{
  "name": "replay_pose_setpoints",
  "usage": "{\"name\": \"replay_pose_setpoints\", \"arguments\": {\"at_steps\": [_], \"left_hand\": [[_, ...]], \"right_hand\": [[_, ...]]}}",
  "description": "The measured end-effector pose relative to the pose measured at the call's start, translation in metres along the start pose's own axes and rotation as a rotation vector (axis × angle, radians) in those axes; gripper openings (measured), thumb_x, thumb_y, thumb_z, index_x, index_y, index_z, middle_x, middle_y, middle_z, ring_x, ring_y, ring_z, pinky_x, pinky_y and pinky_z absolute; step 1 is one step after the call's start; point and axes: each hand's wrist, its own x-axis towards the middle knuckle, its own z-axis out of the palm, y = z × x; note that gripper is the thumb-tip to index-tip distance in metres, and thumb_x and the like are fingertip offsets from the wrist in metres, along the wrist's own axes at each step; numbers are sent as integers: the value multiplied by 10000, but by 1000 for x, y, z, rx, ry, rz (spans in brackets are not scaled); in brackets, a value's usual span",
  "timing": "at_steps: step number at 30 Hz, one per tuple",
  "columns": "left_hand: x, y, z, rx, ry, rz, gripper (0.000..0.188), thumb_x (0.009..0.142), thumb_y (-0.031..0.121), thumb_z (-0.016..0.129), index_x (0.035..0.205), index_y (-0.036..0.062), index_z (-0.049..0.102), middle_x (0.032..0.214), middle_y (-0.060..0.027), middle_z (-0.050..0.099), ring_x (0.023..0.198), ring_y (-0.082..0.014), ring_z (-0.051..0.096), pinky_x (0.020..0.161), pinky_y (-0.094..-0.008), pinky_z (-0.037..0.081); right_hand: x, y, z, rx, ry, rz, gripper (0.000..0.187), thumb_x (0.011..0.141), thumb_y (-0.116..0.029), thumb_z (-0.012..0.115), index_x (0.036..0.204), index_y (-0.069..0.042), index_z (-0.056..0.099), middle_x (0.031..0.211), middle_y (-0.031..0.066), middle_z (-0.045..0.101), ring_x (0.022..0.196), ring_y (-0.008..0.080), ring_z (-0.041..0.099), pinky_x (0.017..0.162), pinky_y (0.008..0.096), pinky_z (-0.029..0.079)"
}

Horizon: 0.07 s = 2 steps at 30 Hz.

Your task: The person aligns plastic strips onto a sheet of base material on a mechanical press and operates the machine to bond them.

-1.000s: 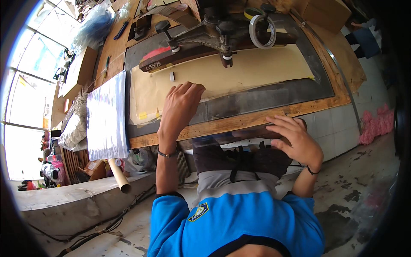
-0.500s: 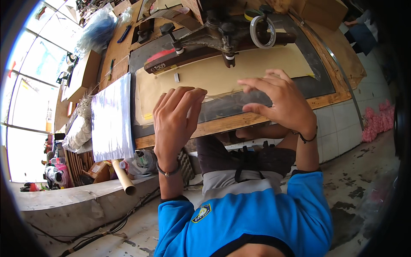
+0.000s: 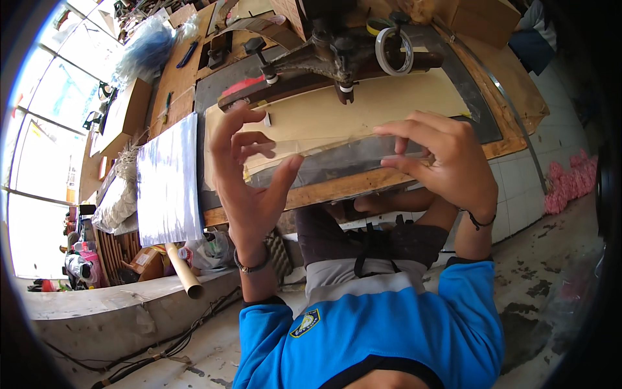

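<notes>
My left hand (image 3: 249, 172) is raised over the near left part of a tan sheet (image 3: 363, 113), thumb and fingers spread. My right hand (image 3: 447, 159) hovers over the near right edge of that sheet, with a gap between thumb and bent forefinger; I make out nothing held in either hand. Between the hands runs a thin see-through strip (image 3: 317, 144), probably plastic; whether a fingertip touches it is unclear. The sheet lies on a dark mat (image 3: 337, 162) on the wooden table. A small pale piece (image 3: 267, 119) rests on the sheet by my left fingers.
A dark metal clamp bar (image 3: 291, 87) with knobs crosses the sheet's far side, and a tape roll (image 3: 394, 52) hangs on it. A stack of clear plastic sheets (image 3: 168, 181) overhangs the table's left edge. A cardboard tube (image 3: 184, 272) sticks out below it.
My left hand has opened, its thumb and fingers spreading apart and shifting slightly left. The right hand has moved a little right, its fingers more bent.
</notes>
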Motion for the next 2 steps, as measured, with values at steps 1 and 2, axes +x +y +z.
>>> {"name": "replay_pose_setpoints", "arguments": {"at_steps": [1,2], "left_hand": [[0,0,0,-203,-39,-97,782,871,288,788,1485,43,369,1294,-144,595,917,-213,655,778,-301,538],[-2,1,-3,-405,-78,-193,866,896,384,768,1539,53,291,1317,-138,590,951,-233,653,802,-304,544]], "right_hand": [[0,-2,-4,-33,11,15,390,798,-161,822,1173,-109,728,833,40,685,691,158,654,566,289,549],[0,-5,-9,-66,22,30,381,812,-152,813,1181,-111,728,841,47,687,691,151,653,571,290,554]]}}
